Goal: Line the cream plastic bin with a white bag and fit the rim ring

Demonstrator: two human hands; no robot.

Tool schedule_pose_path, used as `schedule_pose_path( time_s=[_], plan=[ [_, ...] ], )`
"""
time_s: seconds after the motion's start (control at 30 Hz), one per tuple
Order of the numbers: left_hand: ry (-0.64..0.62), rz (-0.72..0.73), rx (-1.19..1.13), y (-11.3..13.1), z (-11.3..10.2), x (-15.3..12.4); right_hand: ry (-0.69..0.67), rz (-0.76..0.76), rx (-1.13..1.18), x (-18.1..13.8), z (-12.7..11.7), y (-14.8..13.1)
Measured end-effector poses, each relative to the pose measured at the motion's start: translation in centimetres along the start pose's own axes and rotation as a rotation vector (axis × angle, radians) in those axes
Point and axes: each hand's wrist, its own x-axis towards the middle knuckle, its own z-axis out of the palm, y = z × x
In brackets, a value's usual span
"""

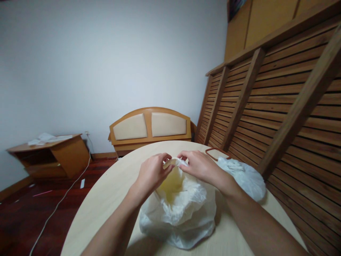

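A crumpled white plastic bag lies on the round pale wooden table, with something pale yellow showing inside its open mouth. My left hand pinches the far rim of the bag with closed fingers. My right hand pinches the same rim just beside it, fingers also closed. The two hands nearly touch above the bag's opening.
A second white plastic bag and a brown loop lie at the table's far right, by a slatted wooden wall. A wooden headboard leans on the back wall. A low cabinet and a white cable are at left.
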Motion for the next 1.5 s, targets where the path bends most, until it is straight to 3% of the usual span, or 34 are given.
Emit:
schedule_pose_path(
  time_s=[0.3, 0.67, 1.07, 1.33, 1.5],
  plan=[
    [0.021, 0.023, 0.027, -0.3, 0.4, 0.2, 0.095, -0.106, 0.235, 0.5, 0.3, 0.1],
    [0.001, 0.078, 0.094, -0.5, 0.6, 0.1, 0.111, -0.200, 0.377, 0.8, 1.6, 0.9],
    [-0.019, -0.097, 0.185, -1.2, 0.3, 0.3, -0.061, 0.064, 0.148, -0.3, 0.0, 0.6],
    [-0.010, -0.110, 0.163, -2.5, 1.0, 0.9, -0.126, 0.123, 0.126, -0.3, -0.1, 0.4],
    [-0.055, -0.093, 0.127, -2.2, 0.9, 0.6, -0.070, 0.115, 0.155, 0.1, 0.7, 0.7]
  ],
)
